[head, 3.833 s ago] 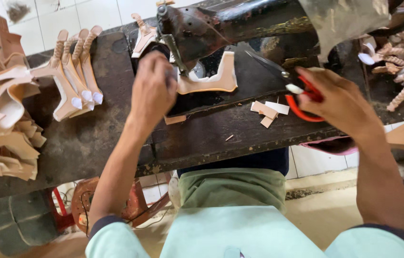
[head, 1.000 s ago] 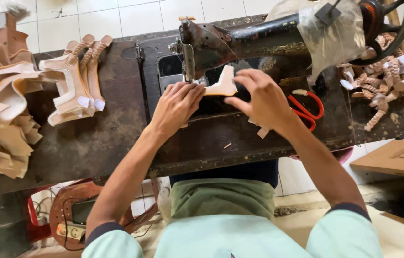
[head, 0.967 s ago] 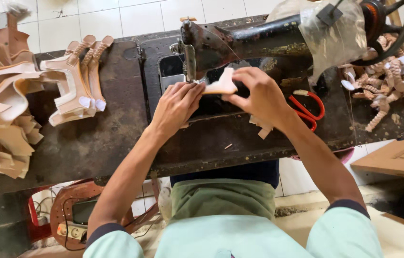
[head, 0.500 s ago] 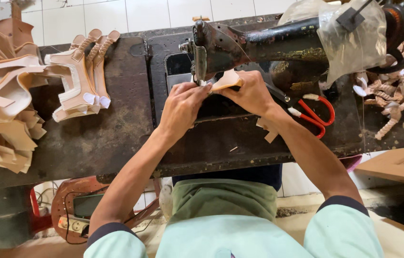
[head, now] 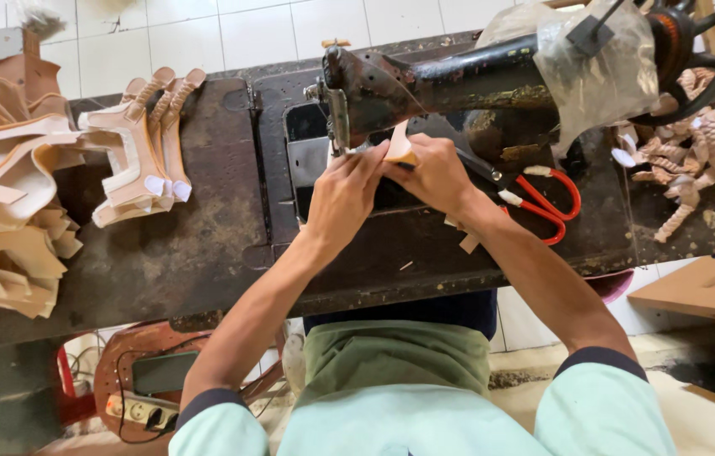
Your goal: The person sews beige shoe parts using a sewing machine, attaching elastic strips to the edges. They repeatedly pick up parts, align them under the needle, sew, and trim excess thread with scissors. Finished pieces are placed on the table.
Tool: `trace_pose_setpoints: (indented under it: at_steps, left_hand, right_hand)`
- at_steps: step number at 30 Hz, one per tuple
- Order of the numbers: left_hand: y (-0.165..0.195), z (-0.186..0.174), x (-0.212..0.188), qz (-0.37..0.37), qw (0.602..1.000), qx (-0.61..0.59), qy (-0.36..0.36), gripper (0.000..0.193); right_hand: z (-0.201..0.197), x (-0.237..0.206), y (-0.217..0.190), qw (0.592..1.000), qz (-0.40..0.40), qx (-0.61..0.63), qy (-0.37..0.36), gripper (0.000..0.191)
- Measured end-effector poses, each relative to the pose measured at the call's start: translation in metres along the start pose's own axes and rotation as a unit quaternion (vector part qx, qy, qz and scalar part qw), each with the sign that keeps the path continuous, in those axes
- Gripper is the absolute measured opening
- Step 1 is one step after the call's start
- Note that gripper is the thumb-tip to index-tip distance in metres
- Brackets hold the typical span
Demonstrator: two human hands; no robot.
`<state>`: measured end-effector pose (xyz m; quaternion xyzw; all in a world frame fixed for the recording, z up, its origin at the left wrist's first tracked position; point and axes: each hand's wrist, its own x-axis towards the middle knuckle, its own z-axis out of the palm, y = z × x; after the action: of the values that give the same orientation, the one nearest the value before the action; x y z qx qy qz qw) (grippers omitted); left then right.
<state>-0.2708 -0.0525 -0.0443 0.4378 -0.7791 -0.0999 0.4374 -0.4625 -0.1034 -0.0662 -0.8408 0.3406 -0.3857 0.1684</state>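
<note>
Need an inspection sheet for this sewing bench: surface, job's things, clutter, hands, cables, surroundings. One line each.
Surface: dark, worn wooden table, scuffed and stained.
Job's things: tan cut piece held at the needle of the black sewing machine.
Clutter: stack of tan cut pieces left of the machine; larger pile at the table's left edge; red-handled scissors to the right; braided strap pieces far right; small scraps.
Hands: left hand and right hand both pinch the piece.
Cables: power strip with leads under the table.
Surroundings: white tiled floor; wooden panel at right.
</note>
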Motion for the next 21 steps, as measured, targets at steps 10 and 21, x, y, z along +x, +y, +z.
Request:
trace_pose_setpoints:
  at_steps: [10,21]
  left_hand:
    - [-0.002,0.000,-0.018,0.016,0.999,0.011,0.028,0.026]
    - [-0.015,0.024,-0.040,0.118,0.972,0.200,-0.043,0.043]
  right_hand:
    - [-0.014,0.009,-0.007,0.998,-0.013,0.036,-0.042,0.022]
    - [-0.014,0.047,0.021,0.937,0.310,0.109,-0.122,0.022]
